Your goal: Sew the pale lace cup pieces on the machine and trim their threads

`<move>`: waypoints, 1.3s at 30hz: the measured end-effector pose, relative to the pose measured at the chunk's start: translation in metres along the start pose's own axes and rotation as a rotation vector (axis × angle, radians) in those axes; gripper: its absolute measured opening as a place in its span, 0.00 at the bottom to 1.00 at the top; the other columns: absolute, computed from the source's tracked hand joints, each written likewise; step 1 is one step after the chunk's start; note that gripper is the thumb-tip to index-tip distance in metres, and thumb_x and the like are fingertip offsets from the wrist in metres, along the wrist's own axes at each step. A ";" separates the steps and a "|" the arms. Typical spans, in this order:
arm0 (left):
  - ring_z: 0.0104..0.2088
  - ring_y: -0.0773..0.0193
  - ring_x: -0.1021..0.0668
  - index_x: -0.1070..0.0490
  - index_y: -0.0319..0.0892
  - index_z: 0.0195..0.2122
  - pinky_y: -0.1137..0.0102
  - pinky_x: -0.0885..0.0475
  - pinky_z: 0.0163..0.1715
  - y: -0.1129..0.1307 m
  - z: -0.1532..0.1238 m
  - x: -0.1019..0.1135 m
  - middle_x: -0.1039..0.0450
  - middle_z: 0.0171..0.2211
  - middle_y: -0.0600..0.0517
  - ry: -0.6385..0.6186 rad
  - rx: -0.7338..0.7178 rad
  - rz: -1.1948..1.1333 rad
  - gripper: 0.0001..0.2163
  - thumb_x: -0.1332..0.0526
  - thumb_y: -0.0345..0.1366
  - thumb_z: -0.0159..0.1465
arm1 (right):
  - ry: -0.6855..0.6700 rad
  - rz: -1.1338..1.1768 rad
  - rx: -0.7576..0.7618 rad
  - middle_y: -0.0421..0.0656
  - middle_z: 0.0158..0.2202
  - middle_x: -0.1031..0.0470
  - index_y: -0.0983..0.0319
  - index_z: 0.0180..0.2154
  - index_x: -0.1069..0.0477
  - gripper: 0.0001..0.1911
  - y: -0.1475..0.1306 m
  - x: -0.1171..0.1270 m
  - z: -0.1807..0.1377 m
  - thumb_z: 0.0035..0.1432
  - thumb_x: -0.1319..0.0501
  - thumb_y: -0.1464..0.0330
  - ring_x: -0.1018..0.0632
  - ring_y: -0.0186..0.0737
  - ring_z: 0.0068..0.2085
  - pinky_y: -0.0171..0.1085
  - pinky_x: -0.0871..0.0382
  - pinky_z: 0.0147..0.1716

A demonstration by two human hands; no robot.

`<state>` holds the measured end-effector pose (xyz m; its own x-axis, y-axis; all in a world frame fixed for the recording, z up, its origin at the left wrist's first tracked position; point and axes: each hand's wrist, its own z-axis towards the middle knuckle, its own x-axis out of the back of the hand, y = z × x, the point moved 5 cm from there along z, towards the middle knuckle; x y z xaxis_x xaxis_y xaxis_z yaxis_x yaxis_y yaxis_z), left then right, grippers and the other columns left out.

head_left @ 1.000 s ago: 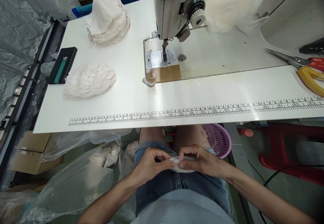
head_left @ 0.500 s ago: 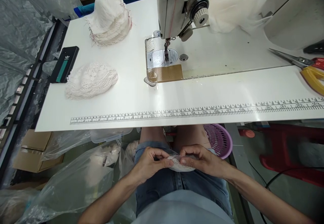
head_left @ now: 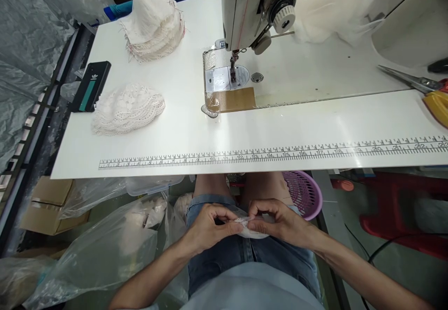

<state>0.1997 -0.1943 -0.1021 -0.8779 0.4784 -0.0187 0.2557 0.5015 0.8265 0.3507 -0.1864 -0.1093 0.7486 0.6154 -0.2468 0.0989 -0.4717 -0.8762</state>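
Observation:
Over my lap, below the table edge, my left hand (head_left: 210, 227) and my right hand (head_left: 276, 221) both pinch a small white lace piece (head_left: 249, 227) between thumbs and fingers. The two hands almost touch over it. On the white table (head_left: 245, 128) above stands a sewing machine (head_left: 252, 16) with its needle over the metal plate (head_left: 224, 79). A flat pile of white lace pieces (head_left: 128, 109) lies at the left of the table. A taller stack of similar pieces (head_left: 154, 23) sits behind it.
A black phone (head_left: 91, 86) lies by the left edge. Scissors with yellow and red handles (head_left: 425, 90) rest at the far right. A printed ruler (head_left: 266, 153) runs along the front edge. Plastic bags (head_left: 105, 249) and a purple basket (head_left: 303, 191) sit below.
My hands stay in my lap on the lace piece with small finger shifts. The view has drifted slightly left and down.

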 end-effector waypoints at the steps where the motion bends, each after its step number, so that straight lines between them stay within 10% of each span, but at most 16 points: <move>1: 0.29 0.66 0.28 0.22 0.38 0.28 0.74 0.36 0.30 0.001 0.000 0.000 0.25 0.26 0.50 -0.001 -0.001 -0.006 0.09 0.35 0.40 0.54 | 0.004 -0.001 0.005 0.36 0.22 0.39 0.63 0.26 0.33 0.15 0.000 0.000 0.000 0.52 0.37 0.58 0.40 0.29 0.23 0.31 0.47 0.23; 39: 0.24 0.67 0.30 0.25 0.36 0.24 0.74 0.37 0.26 -0.008 0.003 0.000 0.27 0.22 0.50 0.068 0.115 -0.036 0.17 0.32 0.48 0.48 | -0.063 -0.143 -0.015 0.36 0.23 0.39 0.62 0.30 0.34 0.15 0.006 -0.001 -0.001 0.55 0.40 0.56 0.39 0.30 0.24 0.31 0.48 0.22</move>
<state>0.1991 -0.1958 -0.1102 -0.9117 0.4108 -0.0063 0.2645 0.5986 0.7561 0.3517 -0.1906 -0.1138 0.6835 0.7153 -0.1455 0.2121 -0.3853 -0.8981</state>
